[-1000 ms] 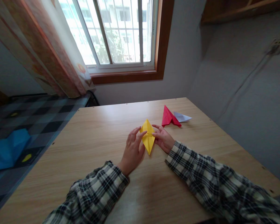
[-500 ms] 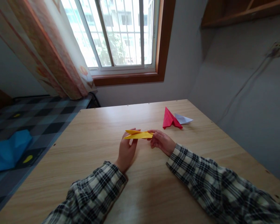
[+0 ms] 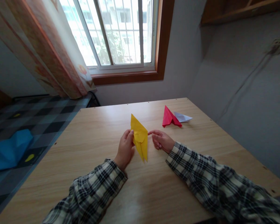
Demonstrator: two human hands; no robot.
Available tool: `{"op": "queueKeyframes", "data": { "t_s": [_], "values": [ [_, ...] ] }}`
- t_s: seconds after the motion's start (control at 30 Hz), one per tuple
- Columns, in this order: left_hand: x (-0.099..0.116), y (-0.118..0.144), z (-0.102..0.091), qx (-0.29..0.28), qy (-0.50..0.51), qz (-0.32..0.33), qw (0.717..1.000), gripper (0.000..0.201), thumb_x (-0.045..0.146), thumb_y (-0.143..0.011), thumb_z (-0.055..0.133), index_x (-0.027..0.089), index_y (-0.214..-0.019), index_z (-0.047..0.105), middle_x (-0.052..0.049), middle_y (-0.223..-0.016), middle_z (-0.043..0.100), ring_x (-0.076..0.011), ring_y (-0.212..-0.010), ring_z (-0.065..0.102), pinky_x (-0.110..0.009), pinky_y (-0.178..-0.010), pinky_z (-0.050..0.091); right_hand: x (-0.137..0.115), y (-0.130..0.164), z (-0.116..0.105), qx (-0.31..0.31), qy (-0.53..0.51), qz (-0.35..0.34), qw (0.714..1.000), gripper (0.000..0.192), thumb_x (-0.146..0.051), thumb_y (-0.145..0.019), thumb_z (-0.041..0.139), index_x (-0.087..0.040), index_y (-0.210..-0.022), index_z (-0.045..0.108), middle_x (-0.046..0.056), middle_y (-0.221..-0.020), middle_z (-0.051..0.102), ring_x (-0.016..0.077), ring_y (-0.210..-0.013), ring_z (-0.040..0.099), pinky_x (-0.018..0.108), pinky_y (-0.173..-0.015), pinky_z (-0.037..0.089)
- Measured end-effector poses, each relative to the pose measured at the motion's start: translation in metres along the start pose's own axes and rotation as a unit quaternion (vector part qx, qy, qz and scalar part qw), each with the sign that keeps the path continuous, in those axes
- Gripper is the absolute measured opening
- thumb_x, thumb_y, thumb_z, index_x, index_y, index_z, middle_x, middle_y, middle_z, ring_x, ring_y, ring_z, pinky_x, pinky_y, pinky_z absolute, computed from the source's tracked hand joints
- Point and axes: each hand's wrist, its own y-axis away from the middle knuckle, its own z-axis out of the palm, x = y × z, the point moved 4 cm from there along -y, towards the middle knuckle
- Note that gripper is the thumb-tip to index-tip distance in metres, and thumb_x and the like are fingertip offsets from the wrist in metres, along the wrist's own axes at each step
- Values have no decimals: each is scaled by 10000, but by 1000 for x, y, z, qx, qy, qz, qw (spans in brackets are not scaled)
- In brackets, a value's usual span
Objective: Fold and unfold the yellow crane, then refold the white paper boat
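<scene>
A yellow folded-paper piece (image 3: 140, 132), long and pointed at both ends, is held up above the table. Two narrow flaps hang at its lower end, with a rounded fold in the middle. My left hand (image 3: 126, 147) pinches its left edge, thumb on the near face and other fingers partly hidden behind. My right hand (image 3: 162, 140) is at the opposite edge. Its index finger is stretched out and its tip meets or almost meets the paper; the remaining fingers are curled, with nothing visible in them.
A red folded-paper plane (image 3: 170, 117) and a white folded-paper piece (image 3: 183, 117) lie at the back right of the wooden table (image 3: 95, 124). Left of it, a blue folded-paper piece (image 3: 10, 152) rests on a checked bedspread (image 3: 58, 107). A window (image 3: 121, 34) is behind.
The yellow paper has turned from nearly edge-on and level to upright, its broad face now showing. My right fingers no longer pinch its end; only the index finger is at its edge.
</scene>
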Motion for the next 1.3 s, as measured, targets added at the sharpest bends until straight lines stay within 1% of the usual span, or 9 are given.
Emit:
{"op": "queueKeyframes", "data": {
  "t_s": [0.13, 0.3, 0.47, 0.63, 0.83, 0.9, 1.07, 1.17, 1.3],
  "values": [
    [-10, 4, 7, -59, 1, -16, 998, 313, 476, -862, 634, 170, -910, 592, 10, -788, 600, -121, -692, 560, -214, -625, 467, 2, 0, 2, -16, 64, 3, 998, 458, -589, -773, 680, -166, -923, 590, -119, -433, 411, 58, -331, 327, 185, -336, 279],
    [-5, 8, 12, -93, -24, -15, 995, 379, 524, -876, 612, 158, -974, 602, -21, -853, 639, -144, -745, 576, -246, -679, 487, -1, 2, 4, -32, 102, -6, 994, 379, -542, -817, 636, -171, -814, 555, -98, -452, 451, 57, -349, 367, 179, -353, 298],
    [-4, 11, 11, -106, -38, -23, 993, 412, 498, -829, 679, 158, -1041, 584, -32, -912, 651, -164, -786, 597, -267, -703, 499, 1, 1, 2, -36, 100, -2, 994, 366, -525, -825, 633, -171, -803, 541, -90, -459, 480, 58, -360, 394, 174, -367, 300],
    [-4, 12, 12, -117, -54, -50, 990, 488, 367, -736, 786, 166, -1118, 558, -44, -988, 665, -183, -845, 624, -294, -754, 514, 1, 2, 2, -39, 110, -1, 993, 376, -533, -823, 643, -166, -846, 563, -87, -471, 493, 61, -371, 412, 176, -384, 305],
    [-1, 11, 12, -110, -97, -30, 989, 462, 363, -727, 782, 158, -1084, 571, -34, -957, 661, -178, -827, 619, -289, -736, 511, -5, 5, 7, -35, 139, -11, 990, 437, -600, -837, 599, -176, -757, 535, -69, -474, 501, 63, -379, 427, 179, -381, 304],
    [-2, 11, 12, -119, -104, -26, 987, 452, 364, -738, 774, 156, -1083, 567, -42, -968, 661, -182, -837, 621, -296, -744, 516, -6, 6, 9, -31, 145, -10, 989, 440, -603, -832, 610, -170, -776, 553, -69, -483, 499, 62, -383, 430, 179, -382, 312],
    [-4, 12, 12, -143, -137, -14, 980, 467, 353, -752, 770, 165, -1124, 559, -63, -1024, 664, -204, -881, 635, -318, -768, 523, -4, 8, 15, -29, 145, 10, 989, 481, -535, -753, 735, -159, -1016, 592, -74, -572, 542, 54, -387, 412, 183, -367, 314],
    [-5, 13, 11, -149, -121, -17, 981, 487, 333, -754, 769, 172, -1154, 542, -64, -1046, 659, -204, -894, 639, -319, -778, 523, -4, 7, 17, -37, 138, 9, 990, 491, -518, -739, 749, -162, -1023, 564, -70, -600, 563, 51, -389, 414, 180, -365, 316],
    [-5, 13, 10, -155, -105, -22, 982, 486, 310, -767, 758, 176, -1178, 535, -63, -1056, 654, -201, -913, 637, -317, -804, 524, -4, 7, 15, -44, 148, 5, 988, 462, -540, -793, 678, -151, -1022, 577, -83, -529, 511, 64, -382, 419, 180, -363, 313]
  ]
}}
